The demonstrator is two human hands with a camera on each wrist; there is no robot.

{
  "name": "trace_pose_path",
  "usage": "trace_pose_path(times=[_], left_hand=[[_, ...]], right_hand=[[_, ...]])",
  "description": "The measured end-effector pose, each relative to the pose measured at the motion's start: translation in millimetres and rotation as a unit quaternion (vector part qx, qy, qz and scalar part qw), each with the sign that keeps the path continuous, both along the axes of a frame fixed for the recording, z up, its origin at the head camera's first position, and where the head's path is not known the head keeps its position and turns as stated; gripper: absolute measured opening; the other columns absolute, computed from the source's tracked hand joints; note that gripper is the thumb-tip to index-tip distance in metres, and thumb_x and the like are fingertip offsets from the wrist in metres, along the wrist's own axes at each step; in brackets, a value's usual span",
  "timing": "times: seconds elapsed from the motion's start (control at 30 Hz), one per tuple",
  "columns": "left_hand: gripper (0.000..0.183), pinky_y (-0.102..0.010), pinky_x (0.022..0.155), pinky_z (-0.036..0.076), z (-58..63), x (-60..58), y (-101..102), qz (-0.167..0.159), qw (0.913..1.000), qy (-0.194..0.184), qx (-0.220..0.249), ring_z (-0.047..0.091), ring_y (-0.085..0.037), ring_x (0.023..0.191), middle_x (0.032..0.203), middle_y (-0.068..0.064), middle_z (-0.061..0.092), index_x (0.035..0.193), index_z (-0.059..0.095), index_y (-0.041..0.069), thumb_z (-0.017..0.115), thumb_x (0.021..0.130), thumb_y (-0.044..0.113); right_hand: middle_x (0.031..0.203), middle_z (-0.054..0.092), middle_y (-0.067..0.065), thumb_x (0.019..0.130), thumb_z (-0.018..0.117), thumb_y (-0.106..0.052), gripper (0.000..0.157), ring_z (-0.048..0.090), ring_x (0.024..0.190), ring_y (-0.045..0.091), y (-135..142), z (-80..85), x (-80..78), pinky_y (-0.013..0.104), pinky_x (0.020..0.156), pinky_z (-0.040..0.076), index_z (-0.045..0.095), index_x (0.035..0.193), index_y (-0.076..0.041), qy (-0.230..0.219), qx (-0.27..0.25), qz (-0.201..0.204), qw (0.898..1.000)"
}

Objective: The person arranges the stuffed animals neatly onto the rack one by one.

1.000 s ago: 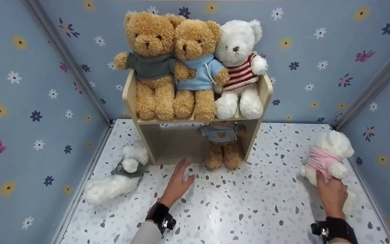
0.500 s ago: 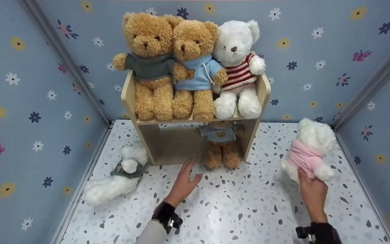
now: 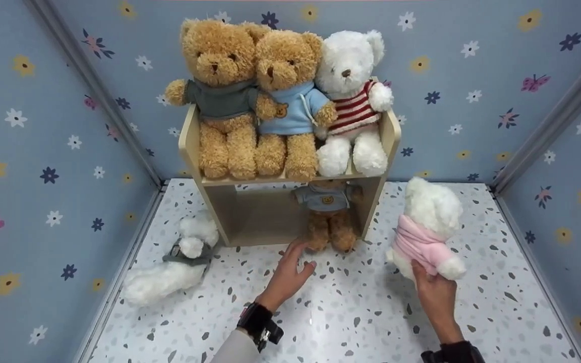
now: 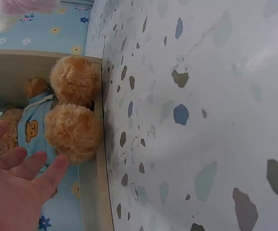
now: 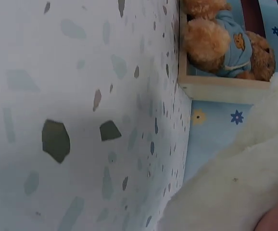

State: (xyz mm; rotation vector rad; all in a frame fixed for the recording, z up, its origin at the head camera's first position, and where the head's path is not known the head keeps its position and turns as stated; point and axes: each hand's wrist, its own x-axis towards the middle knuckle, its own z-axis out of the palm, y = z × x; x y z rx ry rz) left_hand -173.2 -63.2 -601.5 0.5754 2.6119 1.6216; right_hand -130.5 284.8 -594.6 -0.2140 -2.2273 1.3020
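My right hand (image 3: 437, 297) grips a white teddy bear in a pink top (image 3: 424, 237) low on its body, holding it upright to the right of the shelf. White fur of this bear (image 5: 245, 173) fills the lower right of the right wrist view. My left hand (image 3: 288, 275) reaches over the floor with fingers spread and holds nothing. Its fingertips come close to the feet of a brown teddy bear in a light blue hoodie (image 3: 328, 212), which sits in the shelf's lower compartment; whether they touch I cannot tell. In the left wrist view, that brown bear's feet (image 4: 74, 132) face the camera.
Atop the wooden shelf (image 3: 189, 146) sit a tan bear in a dark green top (image 3: 225, 98), a tan bear in a blue hoodie (image 3: 290, 108) and a white bear in a striped sweater (image 3: 353, 108). Another white bear (image 3: 164, 282) lies on the floor at left. Patterned walls (image 3: 472, 121) enclose the speckled floor.
My right hand has carried the white bear in pink leftward, away from the right wall and nearer the shelf. My left hand has shifted a little to the right, toward the brown bear's feet.
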Motion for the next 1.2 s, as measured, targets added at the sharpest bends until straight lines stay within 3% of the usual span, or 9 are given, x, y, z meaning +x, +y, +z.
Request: trace_pose_path(times=[0.1,0.23,0.4,0.53,0.7,0.8,0.9,1.03,1.2], left_hand=[[0.053,-0.053,0.114,0.039,3.9,1.6,8,-0.013,0.9998,-0.015,0.008,0.039,-0.032,0.147,0.162,-0.014,0.036,0.153,0.044,0.005,0.059,0.106,0.023],[0.056,-0.061,0.118,0.028,8.7,4.9,16,-0.03,0.9982,-0.051,0.008,0.033,-0.033,0.151,0.166,-0.012,0.03,0.157,0.041,0.011,0.055,0.108,0.033],[0.057,-0.064,0.119,0.026,13.7,10.2,27,-0.053,0.9967,-0.059,0.016,0.035,-0.031,0.15,0.167,-0.007,0.031,0.159,0.039,0.019,0.053,0.108,0.039],[0.06,-0.055,0.111,0.042,17.5,16.6,36,-0.081,0.9934,-0.075,0.03,0.041,-0.032,0.145,0.165,-0.006,0.034,0.161,0.035,0.019,0.052,0.108,0.041],[0.068,-0.049,0.11,0.045,17.5,21.7,49,-0.107,0.993,-0.031,0.039,0.046,-0.029,0.141,0.162,-0.01,0.039,0.163,0.03,0.012,0.056,0.105,0.037],[0.08,-0.047,0.115,0.041,15.2,23.5,56,-0.114,0.9915,0.0,0.064,0.041,-0.027,0.146,0.165,-0.012,0.035,0.165,0.021,0.01,0.061,0.099,0.032],[0.096,-0.046,0.12,0.034,11.7,25.5,60,-0.106,0.9916,0.005,0.074,0.035,-0.026,0.15,0.169,-0.012,0.026,0.167,0.01,0.011,0.068,0.094,0.035],[0.118,-0.045,0.124,0.024,8.6,26.1,64,-0.085,0.9931,-0.016,0.08,0.023,-0.024,0.155,0.173,-0.008,0.011,0.167,-0.003,0.015,0.079,0.088,0.041],[0.136,-0.045,0.124,0.021,4.4,22.7,66,-0.066,0.991,-0.02,0.114,0.021,-0.023,0.155,0.173,-0.007,0.013,0.167,-0.007,0.017,0.091,0.074,0.032]], right_hand=[[0.115,0.07,0.023,0.091,0.076,-0.002,0.036,0.058,0.105,-0.003,-19,12.9,6.2,0.016,0.093,0.043,0.061,0.122,0.007,0.023,-0.021,0.029,0.999],[0.111,0.069,0.021,0.087,0.075,0.008,0.034,0.059,0.103,-0.006,-39,23.8,13.2,0.011,0.092,0.044,0.061,0.118,0.009,0.05,-0.037,0.06,0.996],[0.101,0.069,0.01,0.082,0.076,0.015,0.033,0.061,0.097,-0.004,-54,13.6,15.1,0.011,0.087,0.047,0.061,0.111,0.011,0.105,-0.007,0.093,0.99],[0.095,0.067,0.004,0.075,0.079,0.019,0.037,0.06,0.093,-0.003,-64,-7.3,13.9,0.01,0.083,0.046,0.061,0.106,0.007,0.136,0.026,0.108,0.984],[0.091,0.065,0.005,0.07,0.084,0.017,0.046,0.061,0.085,0.007,-72,-30.4,11.4,0.017,0.079,0.048,0.062,0.107,0.001,0.162,0.089,0.123,0.975],[0.097,0.067,0.007,0.071,0.085,0.013,0.052,0.062,0.09,0.009,-79,-33.0,12.5,0.017,0.084,0.048,0.061,0.115,-0.001,0.169,0.116,0.128,0.97],[0.118,0.067,0.013,0.073,0.085,0.013,0.069,0.061,0.112,0.006,-86,-30.8,13.3,0.014,0.098,0.045,0.055,0.134,0.0,0.164,0.106,0.145,0.97],[0.146,0.05,0.027,0.072,0.087,0.01,0.098,0.042,0.14,0.006,-97,-28.5,14.6,0.015,0.114,0.031,0.038,0.156,0.002,0.144,0.111,0.157,0.971],[0.153,0.041,0.031,0.067,0.087,0.008,0.109,0.035,0.143,0.008,-111,-31.4,20.4,0.014,0.115,0.026,0.029,0.159,0.006,0.103,0.09,0.172,0.975]])
